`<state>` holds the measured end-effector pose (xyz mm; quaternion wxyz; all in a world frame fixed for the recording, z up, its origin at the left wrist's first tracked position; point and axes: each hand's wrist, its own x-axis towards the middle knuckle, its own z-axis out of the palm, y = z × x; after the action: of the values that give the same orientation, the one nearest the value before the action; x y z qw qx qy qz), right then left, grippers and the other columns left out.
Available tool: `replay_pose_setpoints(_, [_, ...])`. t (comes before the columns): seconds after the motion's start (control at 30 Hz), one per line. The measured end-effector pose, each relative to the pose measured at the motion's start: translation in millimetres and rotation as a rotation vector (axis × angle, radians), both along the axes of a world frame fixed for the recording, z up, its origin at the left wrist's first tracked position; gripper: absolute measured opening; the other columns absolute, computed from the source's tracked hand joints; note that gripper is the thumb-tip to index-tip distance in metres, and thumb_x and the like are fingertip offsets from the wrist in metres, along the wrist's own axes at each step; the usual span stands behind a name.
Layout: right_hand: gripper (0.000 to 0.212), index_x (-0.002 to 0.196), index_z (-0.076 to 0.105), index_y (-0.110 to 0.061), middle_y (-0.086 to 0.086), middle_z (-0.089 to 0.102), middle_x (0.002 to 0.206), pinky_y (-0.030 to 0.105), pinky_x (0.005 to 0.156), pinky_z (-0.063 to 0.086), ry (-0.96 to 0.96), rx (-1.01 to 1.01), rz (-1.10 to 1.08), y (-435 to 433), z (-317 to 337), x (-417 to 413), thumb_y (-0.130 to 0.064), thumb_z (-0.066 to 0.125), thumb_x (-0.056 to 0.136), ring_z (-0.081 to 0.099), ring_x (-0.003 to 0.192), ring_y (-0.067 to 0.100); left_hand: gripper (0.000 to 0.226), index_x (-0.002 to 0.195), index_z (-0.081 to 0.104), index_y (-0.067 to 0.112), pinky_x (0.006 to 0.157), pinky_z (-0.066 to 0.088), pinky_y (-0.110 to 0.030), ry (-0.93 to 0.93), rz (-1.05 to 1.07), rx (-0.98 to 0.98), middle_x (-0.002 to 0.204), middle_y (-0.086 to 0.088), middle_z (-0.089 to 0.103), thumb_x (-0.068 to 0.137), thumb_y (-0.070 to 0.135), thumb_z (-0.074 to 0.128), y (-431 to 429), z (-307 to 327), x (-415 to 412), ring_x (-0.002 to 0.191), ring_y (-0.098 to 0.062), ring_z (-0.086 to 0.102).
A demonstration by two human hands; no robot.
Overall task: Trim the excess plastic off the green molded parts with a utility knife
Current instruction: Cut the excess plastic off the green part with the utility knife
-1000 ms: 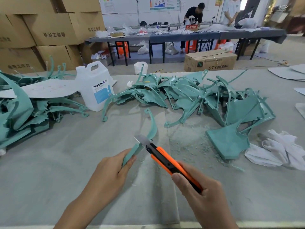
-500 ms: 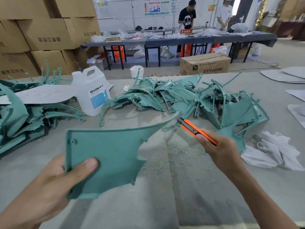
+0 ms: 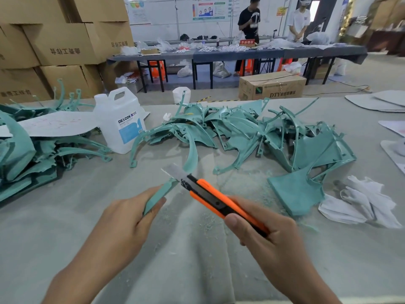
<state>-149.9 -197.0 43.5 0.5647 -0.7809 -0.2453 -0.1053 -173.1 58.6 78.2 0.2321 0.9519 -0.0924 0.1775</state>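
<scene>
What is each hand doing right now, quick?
Left hand: grips a green molded part.
Right hand: grips the orange utility knife, blade extended.

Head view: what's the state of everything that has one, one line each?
left hand: gripping the held green part
held green part: edge-on to the camera, tip by the blade
right hand: gripping the utility knife
utility knife: blade extended
white jug: upright, capped
green parts pile: heaped loose
white gloves: crumpled, unworn
shavings: scattered
</scene>
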Motion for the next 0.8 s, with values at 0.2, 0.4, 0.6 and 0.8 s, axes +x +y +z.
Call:
replay_pose_setpoints(0.2, [0.039,0.121,0.068,-0.045,-0.009,0.061,0.069,0.026,0.05,0.044,-0.006,0.017,0.079,-3.8,6.8,-1.4,-0.064,0.062,0.088,0.05,0.055,0.009,0.024,0.105,0.06,0.044,0.043,0.029,-0.007,-0.048,0.067,0.118,0.067,0.042,0.048,0.096,0.022,0.063,-2.2,17.5,-16.5,0.057,0.013,0.048])
replay_pose_setpoints(0.4, [0.028,0.109,0.066,-0.063,-0.009,0.058,0.057,0.018,0.044,0.038,-0.006,0.095,-0.137,-32.1,9.0,40.1,-0.067,0.063,0.081,0.046,0.047,0.0,0.02,0.096,0.074,0.028,0.049,0.046,-0.005,-0.018,-0.007,-0.279,0.064,0.029,0.064,0.099,0.039,0.057,34.1,13.0,-40.8,0.053,0.01,0.059])
replay_pose_setpoints(0.6, [0.015,0.101,0.068,-0.056,-0.003,0.06,0.059,0.032,0.048,0.041,0.089,-0.007,-0.4,-59.6,-10.9,79.9,-0.06,0.059,0.091,0.047,0.046,0.014,0.042,0.104,0.076,0.02,0.084,0.059,-0.025,0.048,0.205,-0.739,0.082,0.023,0.074,0.069,0.042,0.081,87.9,-21.6,-46.5,0.091,-0.005,0.072])
replay_pose_setpoints(0.8, [0.033,0.081,0.068,-0.026,0.0,0.058,0.063,0.019,0.039,0.031,0.211,0.378,-0.304,-42.1,-15.0,58.9,-0.059,0.065,0.086,0.04,0.043,0.014,0.035,0.11,0.065,0.054,0.068,0.05,-0.006,0.223,-0.045,-0.568,0.103,0.023,0.073,0.091,0.07,0.04,27.1,0.8,-14.7,0.092,0.004,0.069])
